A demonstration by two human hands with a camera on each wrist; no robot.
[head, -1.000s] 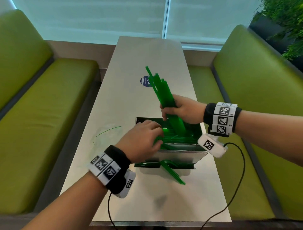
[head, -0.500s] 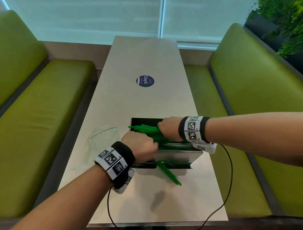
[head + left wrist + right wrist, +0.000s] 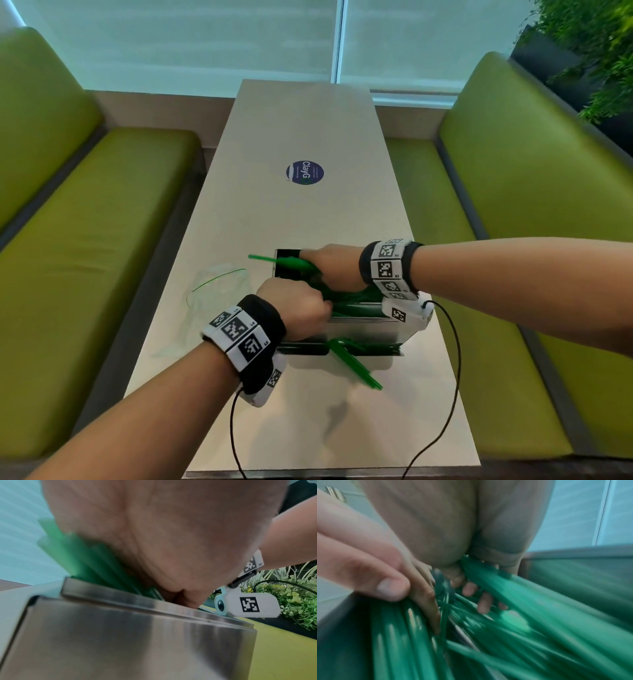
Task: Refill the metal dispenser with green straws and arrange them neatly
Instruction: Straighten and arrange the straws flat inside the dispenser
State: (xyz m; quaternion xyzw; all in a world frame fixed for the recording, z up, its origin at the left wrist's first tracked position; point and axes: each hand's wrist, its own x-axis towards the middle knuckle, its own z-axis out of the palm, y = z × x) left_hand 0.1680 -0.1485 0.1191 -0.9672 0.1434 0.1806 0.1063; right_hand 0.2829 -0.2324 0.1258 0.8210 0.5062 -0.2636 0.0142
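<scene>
The metal dispenser (image 3: 363, 329) stands on the table with its top open and green straws inside. My right hand (image 3: 325, 265) reaches into it from the right and grips a bundle of green straws (image 3: 291, 263). The bundle lies nearly flat, and its tips poke out past the left rim. Its fingers curl round that bundle (image 3: 513, 595) in the right wrist view. My left hand (image 3: 294, 308) is at the front-left rim, its fingers (image 3: 426, 601) pressing on the straws (image 3: 406, 635) inside the box. Several straws (image 3: 356, 366) stick out of the bottom slot. The left wrist view shows the steel wall (image 3: 120, 635) and blurred straws (image 3: 82, 561).
A clear plastic bag (image 3: 219, 287) lies on the table (image 3: 301, 222) just left of the dispenser. A round blue sticker (image 3: 305, 172) is farther back. Green benches (image 3: 85, 240) flank the table on both sides. Wrist cables (image 3: 448, 377) trail over the table's near end.
My right hand has swung the straw bundle down from a steep upward tilt to nearly flat inside the dispenser. The left hand stayed at the front-left rim.
</scene>
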